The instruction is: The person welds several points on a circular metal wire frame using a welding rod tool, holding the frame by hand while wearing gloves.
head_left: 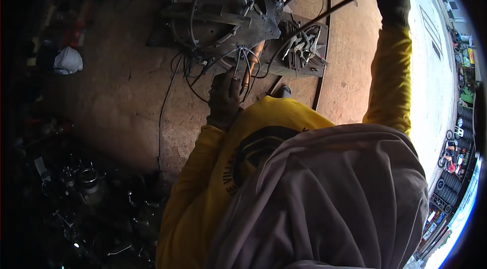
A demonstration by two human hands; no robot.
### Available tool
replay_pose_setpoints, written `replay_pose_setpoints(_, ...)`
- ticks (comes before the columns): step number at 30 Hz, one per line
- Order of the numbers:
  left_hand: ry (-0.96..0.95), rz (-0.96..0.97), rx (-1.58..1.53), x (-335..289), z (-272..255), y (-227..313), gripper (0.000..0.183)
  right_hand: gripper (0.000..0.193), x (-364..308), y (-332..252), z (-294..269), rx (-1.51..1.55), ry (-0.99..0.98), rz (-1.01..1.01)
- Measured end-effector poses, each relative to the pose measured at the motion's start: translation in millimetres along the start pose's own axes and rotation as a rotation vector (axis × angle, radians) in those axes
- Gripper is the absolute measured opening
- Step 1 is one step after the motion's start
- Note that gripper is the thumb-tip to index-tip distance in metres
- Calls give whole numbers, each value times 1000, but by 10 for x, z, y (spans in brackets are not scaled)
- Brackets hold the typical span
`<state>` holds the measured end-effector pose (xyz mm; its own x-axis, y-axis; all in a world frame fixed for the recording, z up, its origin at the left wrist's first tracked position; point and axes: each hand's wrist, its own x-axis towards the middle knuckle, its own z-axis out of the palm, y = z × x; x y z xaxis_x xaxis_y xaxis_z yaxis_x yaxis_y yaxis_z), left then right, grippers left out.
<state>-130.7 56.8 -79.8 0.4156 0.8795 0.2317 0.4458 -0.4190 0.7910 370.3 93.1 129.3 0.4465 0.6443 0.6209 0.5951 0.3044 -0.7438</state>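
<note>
My right arm in a yellow sleeve is raised to the upper right. My dark right hand is closed on a black cable, which slopes down left toward a work surface. Low in front of my body, my left hand is closed just below a dark metal assembly with curved rods and plates. Thin light rods rise by its fingertips; what the fingers hold is too dark to make out. Right beside this hand, an orange-brown handle stands at a slant among looped black cables.
A metal plate holds a pile of thin rods and scrap pieces. On the left lies a white bundle. Dark metal parts crowd the lower left. One cable runs over the brown floor. Stacked tyres stand far right.
</note>
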Motion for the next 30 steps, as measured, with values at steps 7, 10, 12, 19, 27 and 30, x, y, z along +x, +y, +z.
replay_pose_setpoints(7,-114,-78,-76,-10,-8,-15,27,41,-2278,-459,-37,253,137,703)
replay_pose_setpoints(10,-168,-250,-154,-41,28,-32,21,36,-3028,-261,-120,393,115,804)
replay_pose_setpoints(12,-149,-269,-155,-84,92,-136,22,33,-3201,-353,-50,503,157,921)
replay_pose_setpoints(19,-69,-453,-242,-49,99,206,21,35,-3305,-216,21,540,56,1000)
replay_pose_setpoints(27,-98,-374,-159,-89,110,44,30,34,-3293,-325,81,354,-45,966)
replay_pose_setpoints(30,-105,-282,-129,-57,140,35,27,35,-3310,-428,150,365,-5,1009)
